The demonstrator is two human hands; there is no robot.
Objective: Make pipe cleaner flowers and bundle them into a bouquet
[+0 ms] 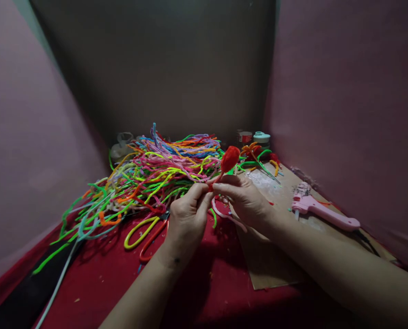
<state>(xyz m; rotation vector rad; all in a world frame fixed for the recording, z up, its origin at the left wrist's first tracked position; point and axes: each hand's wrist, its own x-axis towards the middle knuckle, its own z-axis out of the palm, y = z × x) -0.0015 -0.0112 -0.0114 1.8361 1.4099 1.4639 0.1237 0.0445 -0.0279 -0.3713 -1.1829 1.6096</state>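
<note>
A fuzzy red bud-shaped piece (230, 159), apparently made of pipe cleaner, rises on a thin stem from between my hands. My left hand (190, 212) pinches its lower end with thumb and index finger. Close against it, the fingertips of my right hand (243, 196) are pressed together on the same stem. Fingers hide most of the part being held. A pale pink pipe cleaner (229, 217) hangs below my right hand. Left of my left wrist lie scissors (141, 233) with one yellow and one red handle loop, their blades mostly hidden.
A big heap of multicoloured pipe cleaners (169, 167) spreads behind and left. On a cardboard sheet (269, 267) at right rests a pink glue gun (324, 211), near tweezers (267, 171). Small jars (261, 138) stand at the back. A white cable (60, 278) crosses the red cloth (104, 283).
</note>
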